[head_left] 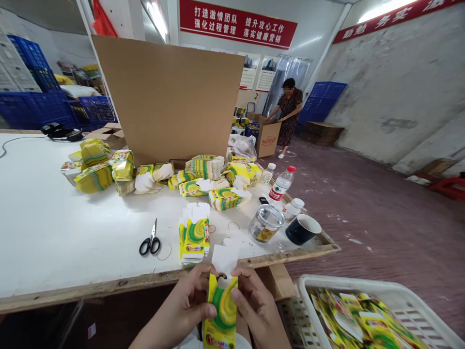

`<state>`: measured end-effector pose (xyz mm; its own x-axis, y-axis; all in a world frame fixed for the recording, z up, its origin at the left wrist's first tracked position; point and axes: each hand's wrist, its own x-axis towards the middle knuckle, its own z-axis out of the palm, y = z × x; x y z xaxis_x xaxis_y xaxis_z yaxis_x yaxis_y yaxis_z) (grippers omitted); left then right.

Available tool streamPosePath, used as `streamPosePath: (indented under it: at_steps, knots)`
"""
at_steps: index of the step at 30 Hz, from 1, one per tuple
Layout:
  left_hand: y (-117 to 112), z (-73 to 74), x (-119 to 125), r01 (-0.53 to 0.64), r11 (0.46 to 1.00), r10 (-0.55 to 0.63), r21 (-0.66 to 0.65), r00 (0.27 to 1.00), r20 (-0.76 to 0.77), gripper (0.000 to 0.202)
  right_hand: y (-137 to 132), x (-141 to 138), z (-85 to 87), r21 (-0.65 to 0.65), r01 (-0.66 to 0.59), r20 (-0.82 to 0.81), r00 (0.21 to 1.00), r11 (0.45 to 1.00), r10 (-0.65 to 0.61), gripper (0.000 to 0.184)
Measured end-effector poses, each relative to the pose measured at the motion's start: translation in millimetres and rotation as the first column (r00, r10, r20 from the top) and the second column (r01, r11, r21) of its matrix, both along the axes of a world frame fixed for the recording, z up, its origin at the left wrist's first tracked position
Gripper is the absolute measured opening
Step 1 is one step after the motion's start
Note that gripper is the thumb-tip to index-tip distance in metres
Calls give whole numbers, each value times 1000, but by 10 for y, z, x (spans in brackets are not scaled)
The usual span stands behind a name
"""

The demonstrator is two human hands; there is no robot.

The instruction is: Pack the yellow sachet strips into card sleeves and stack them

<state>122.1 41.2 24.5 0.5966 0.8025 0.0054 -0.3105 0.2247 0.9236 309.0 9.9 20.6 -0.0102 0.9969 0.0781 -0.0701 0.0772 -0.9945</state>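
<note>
A small, upright yellow-and-green printed cardboard box [222,312] is held at the bottom centre of the frame, in front of the wood-edged white table [90,242]. It is pinched from both sides: its left edge is gripped by the left hand [191,295], with the thumb laid across the printed face, and its right edge by the right hand [256,298], with the thumb pressed near the upper corner. Neither hand is nearer; the box is set midway between them. Its long axis is run roughly up and down the frame, with the mouth turned toward the table and the tall white cardboard flap [225,257] raised beyond the fingertips. A dark patch is seen at the mouth, too small to be identified. Whether the lower end is supported cannot be told. Just up and left of the flap, a stack of flat yellow-and-green cartons [195,235] is laid on the table; at lower right, a white plastic basket [363,281] is filled with similarly coloured packaging.
</note>
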Motion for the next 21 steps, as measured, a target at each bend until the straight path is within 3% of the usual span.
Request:
streamPosePath:
  at_steps: [3,5,7,9,12,14,17,21]
  knots:
    - [-28,-25,8,71,996,-69,-54,997,47,45,16,27,45,27,20,102,995,999,-23,31]
    - [-35,-35,9,63,996,-61,-60,998,32,58,22,18,32,57,69,137,988,996,-76,32]
    - [-32,-33,4,39,998,-38,-48,999,10,79,21,-9,-7,60,115,112,986,992,-121,25]
    - [-24,-20,0,39,999,-39,-23,999,-9,87,16,-36,-53,54,166,29,985,985,-168,28]
    - [-1,1,2,67,998,-66,20,997,-26,70,17,-19,-82,79,190,4,982,979,-191,38]
    - [17,7,10,49,997,-46,55,998,-45,60,25,37,-54,157,158,121,977,975,-178,30]
    - [42,-14,18,10,994,1,110,996,-92,53,35,122,18,217,110,219,963,970,-158,38]
    - [56,-77,13,-20,988,48,155,983,-176,53,43,89,8,31,16,127,992,999,-20,38]
